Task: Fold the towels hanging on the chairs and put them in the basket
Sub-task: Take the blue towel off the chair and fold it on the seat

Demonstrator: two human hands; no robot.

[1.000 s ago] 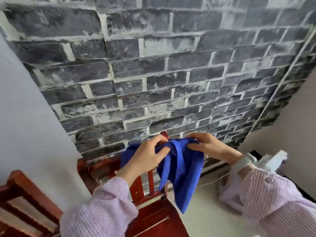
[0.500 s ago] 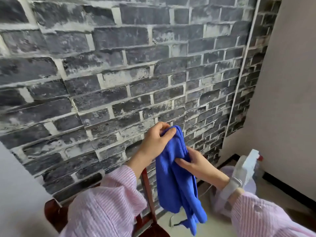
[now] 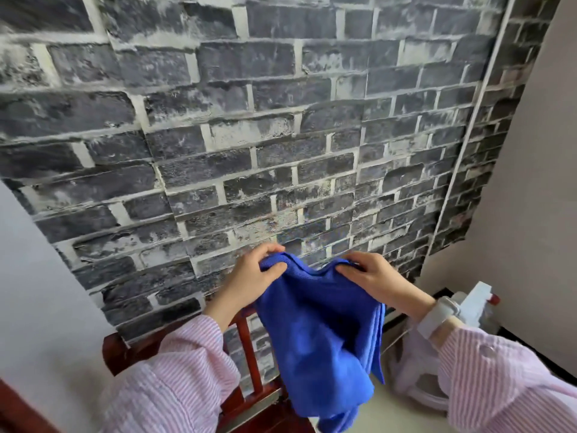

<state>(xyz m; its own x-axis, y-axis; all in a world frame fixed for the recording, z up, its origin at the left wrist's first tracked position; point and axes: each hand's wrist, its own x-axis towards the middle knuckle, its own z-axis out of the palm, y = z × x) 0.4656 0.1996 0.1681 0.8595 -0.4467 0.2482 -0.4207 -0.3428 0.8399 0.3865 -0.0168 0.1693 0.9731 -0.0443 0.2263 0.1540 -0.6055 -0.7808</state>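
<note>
The left hand (image 3: 249, 276) pinches one top corner of the blue towel (image 3: 318, 335) between thumb and fingers; the right hand (image 3: 371, 276) grips the other corner the same way. The cloth sags between the two grips and hangs below them — in front of the red wooden chair (image 3: 246, 348), against the grey brick wall (image 3: 249, 135).

Blue towel (image 3: 315, 339) hangs doubled (top edge pinched).
</note>
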